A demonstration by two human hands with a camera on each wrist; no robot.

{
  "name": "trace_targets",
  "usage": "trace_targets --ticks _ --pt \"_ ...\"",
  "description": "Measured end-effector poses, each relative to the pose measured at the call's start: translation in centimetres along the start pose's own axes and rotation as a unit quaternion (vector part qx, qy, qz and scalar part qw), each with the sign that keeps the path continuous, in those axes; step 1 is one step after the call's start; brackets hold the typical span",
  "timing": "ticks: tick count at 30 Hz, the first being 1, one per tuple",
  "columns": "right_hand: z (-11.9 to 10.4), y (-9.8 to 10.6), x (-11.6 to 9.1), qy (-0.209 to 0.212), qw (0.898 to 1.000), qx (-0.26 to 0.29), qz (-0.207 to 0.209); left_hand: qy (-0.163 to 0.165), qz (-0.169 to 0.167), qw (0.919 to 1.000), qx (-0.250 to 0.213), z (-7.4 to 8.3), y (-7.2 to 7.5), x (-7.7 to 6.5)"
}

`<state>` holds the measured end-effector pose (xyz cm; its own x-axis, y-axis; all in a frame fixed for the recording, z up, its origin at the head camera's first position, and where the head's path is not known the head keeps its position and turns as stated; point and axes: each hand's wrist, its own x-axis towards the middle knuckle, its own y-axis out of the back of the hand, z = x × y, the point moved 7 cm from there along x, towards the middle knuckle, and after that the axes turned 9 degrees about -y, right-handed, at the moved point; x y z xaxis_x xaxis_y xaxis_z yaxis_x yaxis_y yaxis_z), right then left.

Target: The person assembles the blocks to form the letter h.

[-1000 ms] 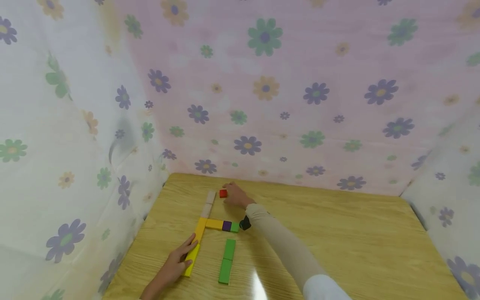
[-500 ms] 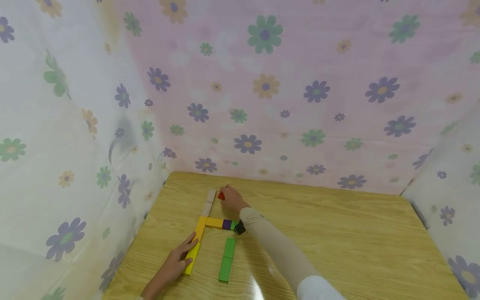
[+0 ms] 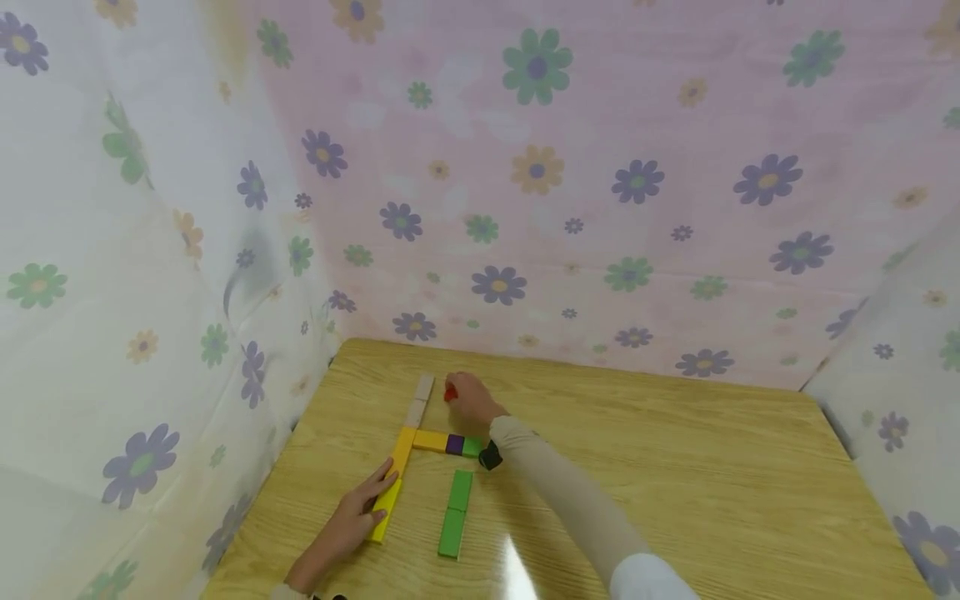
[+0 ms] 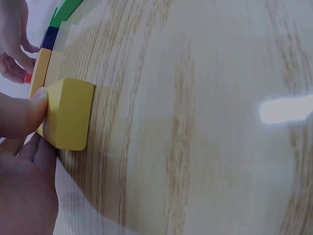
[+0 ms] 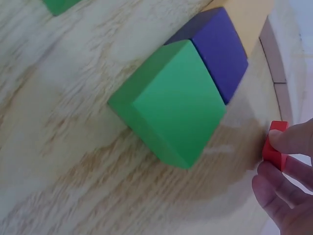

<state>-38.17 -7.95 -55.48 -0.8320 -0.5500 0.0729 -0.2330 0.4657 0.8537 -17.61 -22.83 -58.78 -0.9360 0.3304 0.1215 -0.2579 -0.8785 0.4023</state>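
My right hand [image 3: 474, 400] pinches a small red block [image 5: 275, 152] between thumb and fingers, close to the right side of two pale wooden blocks [image 3: 420, 402] laid end to end. My left hand [image 3: 347, 518] holds a long yellow block [image 4: 73, 116], thumb on one side and fingers on the other; one fingertip reaches the orange block [image 3: 402, 450] just beyond it. These blocks form one straight line. From its middle a second orange block [image 3: 430, 441], a purple block [image 5: 220, 54] and a green block [image 5: 176, 103] branch off to the right.
Two longer green blocks [image 3: 455, 514] lie end to end right of the yellow one. Everything lies on a wood-grain table [image 3: 675, 475]. Flowered cloth [image 3: 555, 250] rises along its back and sides.
The red block has turned in my right fingers, and that hand has shifted slightly back toward me. The left hand stays on the yellow block; the view has shifted slightly.
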Motion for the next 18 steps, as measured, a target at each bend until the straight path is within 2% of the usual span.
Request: trace_targets --ticks 8,14,18 --pt "-0.2 1.8 -1.3 0.005 0.999 0.038 -0.011 -0.010 -0.008 0.9999 0.006 0.1 -0.4 0.0" --pt "-0.8 2.5 -2.1 0.023 0.999 0.031 -0.016 -0.012 0.001 0.9997 0.019 0.2 -0.1 -0.1" --pt "-1.1 2.9 -2.6 0.028 0.999 0.027 -0.018 -0.009 -0.005 0.9998 0.014 0.2 0.0 0.0"
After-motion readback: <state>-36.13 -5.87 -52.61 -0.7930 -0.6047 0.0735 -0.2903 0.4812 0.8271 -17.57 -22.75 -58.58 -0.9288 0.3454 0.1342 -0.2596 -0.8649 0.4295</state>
